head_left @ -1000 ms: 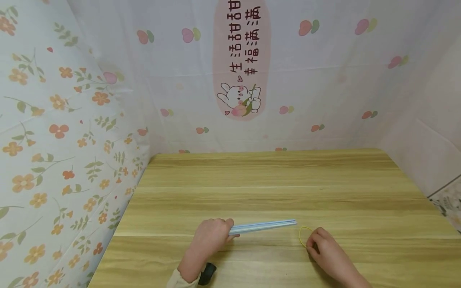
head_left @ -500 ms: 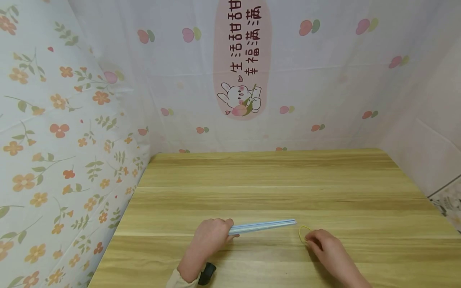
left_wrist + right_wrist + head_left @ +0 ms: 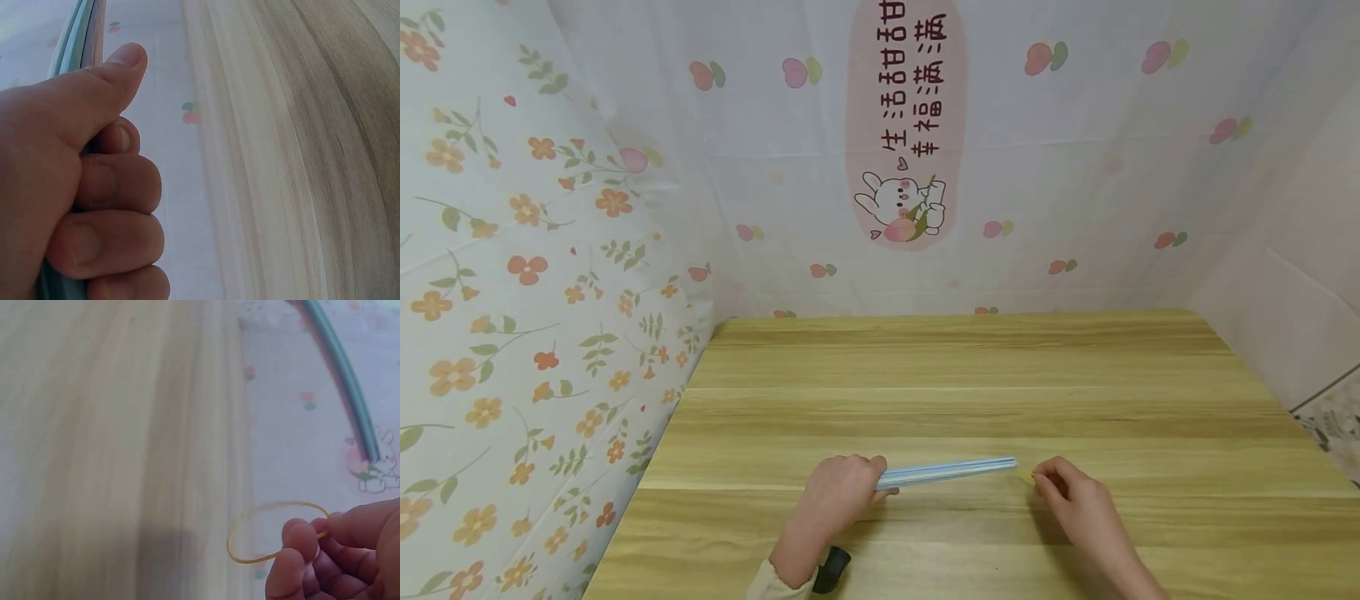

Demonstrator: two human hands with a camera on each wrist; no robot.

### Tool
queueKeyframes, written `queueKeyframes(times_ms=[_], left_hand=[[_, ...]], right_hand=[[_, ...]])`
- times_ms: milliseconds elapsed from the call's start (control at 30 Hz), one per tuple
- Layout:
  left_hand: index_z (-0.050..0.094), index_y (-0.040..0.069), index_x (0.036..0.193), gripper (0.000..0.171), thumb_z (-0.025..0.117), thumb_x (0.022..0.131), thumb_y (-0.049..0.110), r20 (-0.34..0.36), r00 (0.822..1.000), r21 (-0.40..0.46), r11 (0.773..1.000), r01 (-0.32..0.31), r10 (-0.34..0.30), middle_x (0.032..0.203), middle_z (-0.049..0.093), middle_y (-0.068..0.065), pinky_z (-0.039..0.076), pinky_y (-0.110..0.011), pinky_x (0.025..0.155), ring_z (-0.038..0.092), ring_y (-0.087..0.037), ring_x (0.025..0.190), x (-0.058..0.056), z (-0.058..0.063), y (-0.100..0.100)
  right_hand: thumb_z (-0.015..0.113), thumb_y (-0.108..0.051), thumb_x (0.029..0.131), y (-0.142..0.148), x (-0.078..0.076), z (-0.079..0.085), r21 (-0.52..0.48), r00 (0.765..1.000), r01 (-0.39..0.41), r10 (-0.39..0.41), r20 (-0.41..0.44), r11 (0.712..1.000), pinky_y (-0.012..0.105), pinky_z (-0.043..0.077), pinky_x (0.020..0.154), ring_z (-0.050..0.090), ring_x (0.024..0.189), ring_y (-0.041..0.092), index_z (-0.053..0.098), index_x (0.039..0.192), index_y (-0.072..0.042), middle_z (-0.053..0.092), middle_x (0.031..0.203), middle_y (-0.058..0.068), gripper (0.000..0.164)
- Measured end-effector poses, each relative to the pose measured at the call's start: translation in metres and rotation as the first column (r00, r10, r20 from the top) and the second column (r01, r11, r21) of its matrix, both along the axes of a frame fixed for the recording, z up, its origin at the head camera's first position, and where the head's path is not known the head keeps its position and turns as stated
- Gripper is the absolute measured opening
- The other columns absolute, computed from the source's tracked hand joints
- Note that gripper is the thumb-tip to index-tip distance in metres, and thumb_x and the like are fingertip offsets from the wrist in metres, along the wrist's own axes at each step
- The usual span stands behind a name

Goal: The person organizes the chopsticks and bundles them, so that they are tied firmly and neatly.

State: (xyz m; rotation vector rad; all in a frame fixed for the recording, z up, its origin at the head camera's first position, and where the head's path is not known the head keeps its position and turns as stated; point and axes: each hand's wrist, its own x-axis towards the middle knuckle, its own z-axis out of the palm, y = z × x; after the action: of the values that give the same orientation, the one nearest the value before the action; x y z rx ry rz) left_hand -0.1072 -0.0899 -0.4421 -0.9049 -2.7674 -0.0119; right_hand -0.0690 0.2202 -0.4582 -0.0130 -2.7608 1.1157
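My left hand (image 3: 842,496) grips one end of a bundle of slim, light-blue straws (image 3: 951,472), held over the table and pointing right. In the left wrist view the fingers wrap round the straws (image 3: 78,37), and the thumb lies along them. A thin yellow rubber band (image 3: 229,542) hangs as a loop from my right hand (image 3: 1082,504), pinched between thumb and fingertips. That hand is just right of the bundle's free end, with a small gap between band and straws. Seen from the head, the band is blurred and mostly edge-on.
The wood-grain table (image 3: 970,375) stretches behind both hands. Behind it hangs a pale cloth (image 3: 760,192) with fruit prints and a rabbit drawing. A flowered cloth (image 3: 535,333) borders the left side. A black device (image 3: 832,571) sits at my left wrist.
My right hand has risen slightly, away from me, and turned the rubber band, whose loop looked wide before and now looks narrow from the head. The left hand and straws have stayed put.
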Motion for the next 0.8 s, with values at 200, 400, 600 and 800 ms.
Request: queueKeyframes(times_ms=[200,400,600,800], left_hand=[[0.052,0.016,0.071,0.038,0.071,0.081,0.046,0.002,1.000,-0.001,1.000,-0.002,0.002,0.053,0.049,0.005,0.030,-0.023,0.037,0.040,-0.006,0.042,0.000,0.000,0.001],[0.052,0.016,0.070,0.038,0.071,0.081,0.047,0.001,1.000,-0.002,1.000,-0.001,0.001,0.053,0.049,0.006,0.030,-0.023,0.037,0.039,-0.005,0.041,0.000,0.000,0.001],[0.052,0.016,0.071,0.037,0.070,0.082,0.047,0.016,1.000,0.000,1.000,-0.006,0.006,0.052,0.047,0.006,0.028,-0.021,0.037,0.037,-0.005,0.041,0.000,0.001,0.001],[0.052,0.015,0.070,0.038,0.071,0.081,0.047,0.003,1.000,-0.004,1.000,-0.012,0.012,0.052,0.046,0.006,0.030,-0.023,0.037,0.038,-0.006,0.042,0.000,0.001,0.001]], right_hand=[[0.059,-0.006,0.094,-0.013,-0.002,0.008,-0.181,1.000,-0.002,0.002,0.000,0.983,0.022,0.042,0.049,0.048,0.053,0.004,0.061,0.090,-0.005,0.059,0.068,0.001,0.005],[0.058,-0.004,0.094,-0.020,-0.003,0.014,-0.261,1.000,-0.022,0.026,0.012,0.965,0.023,0.045,0.050,0.051,0.054,0.005,0.061,0.092,-0.002,0.062,0.073,0.004,0.003],[0.057,-0.004,0.095,-0.022,-0.003,0.016,-0.291,0.999,-0.009,0.018,0.028,0.957,0.025,0.047,0.051,0.053,0.055,0.006,0.060,0.094,-0.002,0.062,0.075,0.005,0.004],[0.055,-0.004,0.096,-0.025,-0.005,0.021,-0.328,0.998,0.027,-0.006,0.067,0.944,0.026,0.051,0.054,0.055,0.058,0.009,0.059,0.096,-0.001,0.065,0.079,0.009,0.006]])
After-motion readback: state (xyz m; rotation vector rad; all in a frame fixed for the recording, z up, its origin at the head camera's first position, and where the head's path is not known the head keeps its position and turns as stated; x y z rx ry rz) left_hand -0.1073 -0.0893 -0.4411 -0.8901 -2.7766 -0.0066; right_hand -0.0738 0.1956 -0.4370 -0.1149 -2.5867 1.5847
